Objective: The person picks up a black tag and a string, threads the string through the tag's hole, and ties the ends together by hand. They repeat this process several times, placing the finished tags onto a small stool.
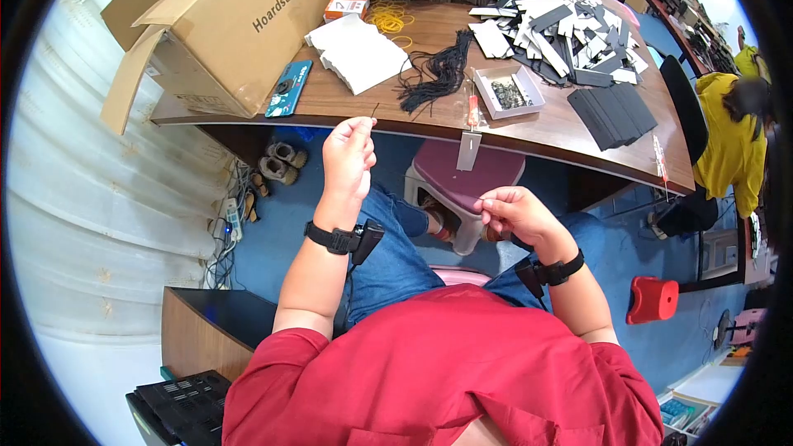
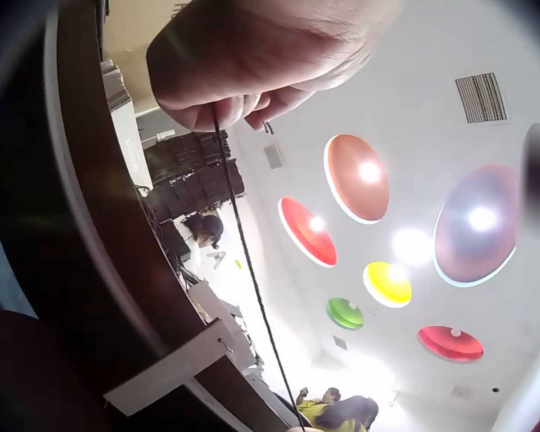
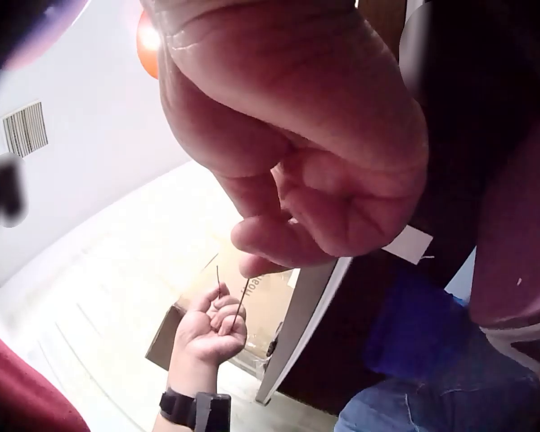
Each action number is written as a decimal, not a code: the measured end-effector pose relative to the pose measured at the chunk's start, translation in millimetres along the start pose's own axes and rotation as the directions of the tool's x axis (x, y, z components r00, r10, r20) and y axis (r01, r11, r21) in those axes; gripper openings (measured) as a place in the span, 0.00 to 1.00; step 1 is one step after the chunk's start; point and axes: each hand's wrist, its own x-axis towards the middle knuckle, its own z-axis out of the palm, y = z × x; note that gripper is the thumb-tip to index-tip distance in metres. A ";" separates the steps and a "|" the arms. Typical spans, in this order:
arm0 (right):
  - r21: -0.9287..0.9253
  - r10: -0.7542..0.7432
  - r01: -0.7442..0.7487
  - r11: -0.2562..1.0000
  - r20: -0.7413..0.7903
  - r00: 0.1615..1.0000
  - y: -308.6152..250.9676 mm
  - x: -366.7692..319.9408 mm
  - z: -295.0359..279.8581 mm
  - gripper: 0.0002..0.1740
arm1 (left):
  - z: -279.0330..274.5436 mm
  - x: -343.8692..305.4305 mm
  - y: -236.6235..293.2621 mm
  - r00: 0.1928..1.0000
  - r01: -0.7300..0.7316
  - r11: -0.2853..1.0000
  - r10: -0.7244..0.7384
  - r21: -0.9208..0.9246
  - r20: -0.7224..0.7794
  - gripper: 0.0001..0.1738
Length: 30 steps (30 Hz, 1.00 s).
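A thin black cord (image 2: 237, 216) runs taut between the two hands. My left hand (image 1: 350, 155), raised in front of the table's edge, pinches one end, and a short tip sticks up past its fingers. Lower and to the right, my right hand (image 1: 520, 213) pinches the other end between thumb and fingertips. In the right wrist view the left hand (image 3: 212, 333) shows beyond, with the cord leading to it. On the table beyond the hands lies a bundle of black cords (image 1: 438, 70). A grey tag (image 1: 468, 151) hangs over the table edge between the hands.
The wooden table (image 1: 330, 107) carries a cardboard box (image 1: 248, 33), white sheets (image 1: 359, 54), a white tray (image 1: 529, 107) of small metal pieces, stacked black cards (image 1: 611, 116) and a heap of loose tags (image 1: 562, 33). A pink stool (image 1: 471, 169) stands below. Another person in yellow (image 1: 731, 132) sits at right.
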 end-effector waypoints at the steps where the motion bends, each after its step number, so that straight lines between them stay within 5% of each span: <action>1: -0.037 -0.022 0.021 0.999 -0.027 0.999 -0.5 -0.6 -0.3 0.08 | 0.5 -0.6 0.9 1.000 -0.005 1.000 0.006 0.019 -0.024 0.07; 10: -0.406 -0.183 0.086 0.910 -0.205 0.962 -16.6 -6.3 6.9 0.09 | -3.8 -2.7 -10.9 0.999 -0.014 0.978 0.020 0.207 -0.026 0.04; 16: -0.793 -0.543 0.482 0.374 0.234 0.806 -31.4 -11.8 33.3 0.16 | 31.7 -32.9 -56.0 0.975 0.126 0.943 -0.175 0.309 0.136 0.07; 19: -0.619 -0.370 0.331 0.712 0.070 0.926 -53.0 -23.2 63.6 0.18 | 45.2 -40.9 -67.6 0.951 0.172 0.964 -0.216 0.202 0.220 0.06; 21: -0.656 -0.446 0.376 0.654 0.067 0.893 -49.6 -14.2 58.5 0.17 | 58.7 -49.4 -71.2 0.941 0.249 0.967 -0.256 0.063 0.219 0.05; 28: -0.791 -0.572 0.302 0.532 -0.073 0.817 -50.6 -7.6 52.2 0.20 | 59.2 -55.0 -72.1 0.904 0.218 0.937 -0.300 0.274 0.305 0.04; 30: -0.805 -0.572 0.290 0.518 -0.074 0.817 -51.3 -6.9 49.2 0.18 | 56.1 -53.7 -84.2 0.927 0.108 0.957 -0.196 0.271 0.321 0.05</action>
